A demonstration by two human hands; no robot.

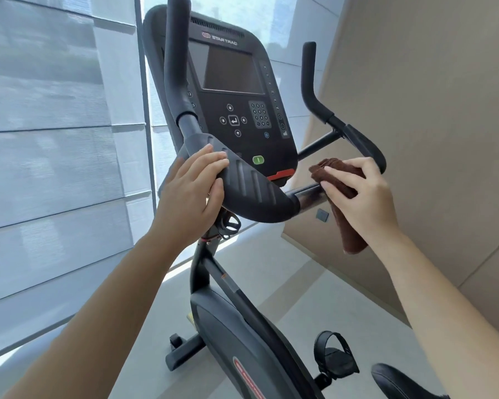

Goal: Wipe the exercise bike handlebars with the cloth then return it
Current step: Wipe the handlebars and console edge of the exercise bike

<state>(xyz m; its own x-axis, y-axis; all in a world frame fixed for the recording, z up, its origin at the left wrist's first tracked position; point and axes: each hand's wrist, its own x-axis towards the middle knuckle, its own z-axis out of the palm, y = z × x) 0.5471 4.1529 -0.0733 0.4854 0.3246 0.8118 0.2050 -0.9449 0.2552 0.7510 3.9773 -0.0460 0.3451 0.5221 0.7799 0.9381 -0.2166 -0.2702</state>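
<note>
Nine o'clock: my left hand [190,194] flat on the black padded handlebar [251,185] — at three, my right hand [363,197] grips the brown terry cloth [352,234] against its chrome crossbar [306,195].

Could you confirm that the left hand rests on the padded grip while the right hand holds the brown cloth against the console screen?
Not quite. The head view shows the right hand holding the brown cloth against the shiny handlebar bar, not the console screen. The left hand does rest on the padded grip.
</note>
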